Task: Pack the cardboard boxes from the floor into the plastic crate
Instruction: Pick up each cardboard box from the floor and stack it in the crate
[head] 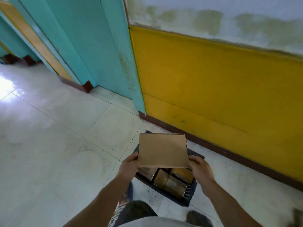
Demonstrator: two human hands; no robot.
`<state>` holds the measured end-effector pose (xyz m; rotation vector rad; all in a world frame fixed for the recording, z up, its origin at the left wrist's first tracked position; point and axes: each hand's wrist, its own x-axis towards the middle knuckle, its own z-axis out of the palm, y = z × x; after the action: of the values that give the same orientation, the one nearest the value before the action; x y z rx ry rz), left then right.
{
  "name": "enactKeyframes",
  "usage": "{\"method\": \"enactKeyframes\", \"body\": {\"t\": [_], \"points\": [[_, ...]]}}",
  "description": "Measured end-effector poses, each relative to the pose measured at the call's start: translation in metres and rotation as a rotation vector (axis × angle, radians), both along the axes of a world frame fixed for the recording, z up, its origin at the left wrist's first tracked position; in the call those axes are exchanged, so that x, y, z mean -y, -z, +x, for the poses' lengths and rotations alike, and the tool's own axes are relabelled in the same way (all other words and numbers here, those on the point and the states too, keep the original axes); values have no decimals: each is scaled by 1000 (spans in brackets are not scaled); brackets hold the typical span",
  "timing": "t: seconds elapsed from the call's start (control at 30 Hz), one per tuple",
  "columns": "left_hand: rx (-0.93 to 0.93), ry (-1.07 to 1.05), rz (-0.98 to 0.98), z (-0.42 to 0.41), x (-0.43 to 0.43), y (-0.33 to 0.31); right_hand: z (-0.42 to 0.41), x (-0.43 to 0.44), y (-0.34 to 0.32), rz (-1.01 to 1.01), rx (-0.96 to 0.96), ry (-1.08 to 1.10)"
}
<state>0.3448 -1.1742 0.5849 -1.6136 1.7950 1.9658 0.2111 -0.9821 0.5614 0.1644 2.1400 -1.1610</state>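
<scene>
- Head view showed our left grip (129, 166) and right grip (200, 169) nearest. Each had its fingers curled round a lower corner of the cardboard box (163, 150), one on each side, probably to keep it steady and steer it.
- That box hung tilted just above the plastic crate (190, 195), not yet inside it.
- Beneath it, packed boxes (172, 181) lay side by side in the crate's near part. We judged any free room lay farther in, hidden behind the held box.
- We saw the crate sitting on the tiled floor (65, 145), near the yellow wall (213, 87), low enough to load from above.
</scene>
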Motion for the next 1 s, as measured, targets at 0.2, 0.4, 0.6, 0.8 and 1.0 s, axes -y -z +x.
{"method": "enactKeyframes", "body": {"t": [0.2,0.4,0.6,0.8,1.0], "points": [[99,288,78,-5,104,30,48,82,9,79,96,221],[122,499,85,-29,148,78,56,120,48,180,186,357],[215,661,28,-53,157,165,37,130,136,230,190,317],[313,593,66,-85,159,293,9,136,275,246,281,250],[368,574,-11,-119,156,427,-20,145,402,279,322,226]]}}
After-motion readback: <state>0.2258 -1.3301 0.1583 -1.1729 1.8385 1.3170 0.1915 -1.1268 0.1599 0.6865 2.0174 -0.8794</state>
